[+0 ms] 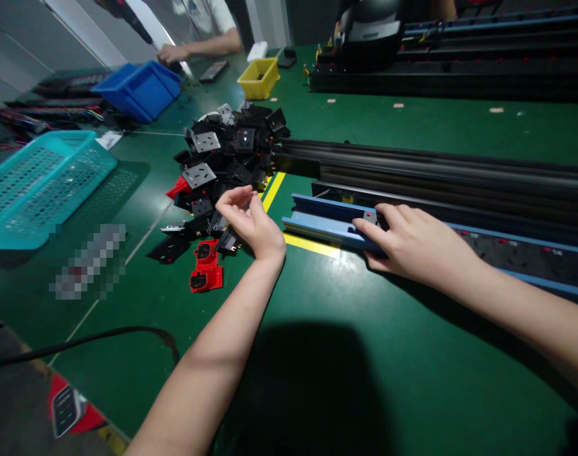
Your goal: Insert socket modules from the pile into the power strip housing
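Observation:
My left hand (257, 231) hovers at the near right edge of a heaped pile of socket modules (245, 140), mostly black with some grey faces. Its fingers are loosely curled with a gap to the thumb, and nothing shows between them. My right hand (407, 244) grips a long blue channel rail (317, 225), fingers over the far side and thumb at the near side. A grey-faced socket module (370, 216) sits in the channel by its fingertips, partly covered. Black socket modules (511, 250) fill the rail right of my wrist. Two red socket modules (206, 266) lie nearby.
Black rails (412, 158) lie behind the blue one. A turquoise basket (46, 183) is at left; a blue bin (139, 92) and yellow bin (259, 78) stand farther back. A co-worker's hand (172, 54) is beyond. A black cable (127, 330) crosses the near left.

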{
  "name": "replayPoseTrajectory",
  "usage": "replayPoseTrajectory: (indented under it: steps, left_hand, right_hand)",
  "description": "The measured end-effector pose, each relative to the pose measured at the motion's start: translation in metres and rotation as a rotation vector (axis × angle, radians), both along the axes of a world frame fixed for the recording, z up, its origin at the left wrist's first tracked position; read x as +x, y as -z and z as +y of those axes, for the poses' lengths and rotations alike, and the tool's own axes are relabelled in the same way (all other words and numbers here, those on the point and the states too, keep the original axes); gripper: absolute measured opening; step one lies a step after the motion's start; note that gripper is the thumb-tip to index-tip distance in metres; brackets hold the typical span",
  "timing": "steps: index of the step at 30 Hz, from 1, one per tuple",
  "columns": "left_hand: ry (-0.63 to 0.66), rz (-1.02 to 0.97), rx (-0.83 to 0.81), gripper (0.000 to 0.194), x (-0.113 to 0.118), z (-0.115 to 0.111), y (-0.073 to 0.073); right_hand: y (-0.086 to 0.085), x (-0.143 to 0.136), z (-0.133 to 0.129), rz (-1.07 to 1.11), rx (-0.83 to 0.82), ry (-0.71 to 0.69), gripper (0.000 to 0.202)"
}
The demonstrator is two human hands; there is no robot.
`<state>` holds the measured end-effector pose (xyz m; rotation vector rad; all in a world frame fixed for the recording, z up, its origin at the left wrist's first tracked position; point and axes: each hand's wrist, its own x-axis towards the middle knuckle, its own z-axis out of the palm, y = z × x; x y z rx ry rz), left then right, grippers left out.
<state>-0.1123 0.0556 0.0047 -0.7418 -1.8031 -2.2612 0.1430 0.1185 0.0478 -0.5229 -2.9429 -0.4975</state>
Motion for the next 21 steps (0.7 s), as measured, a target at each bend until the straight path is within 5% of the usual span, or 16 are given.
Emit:
replayPoseTrajectory:
  steps: [6,21]
  left_hand:
    - [-0.117,0.002,-0.043,0.021,-0.013,-0.001,-0.001]
    - [0.063,-0.242,-0.05,0.027,-0.023,0.01,0.012]
  right_hand:
    - [0.0,0.0,0.0,-0.024,0.012,0.004,0.051]
    - [0.001,0.0,0.0,-0.028,0.001,0.017,0.049]
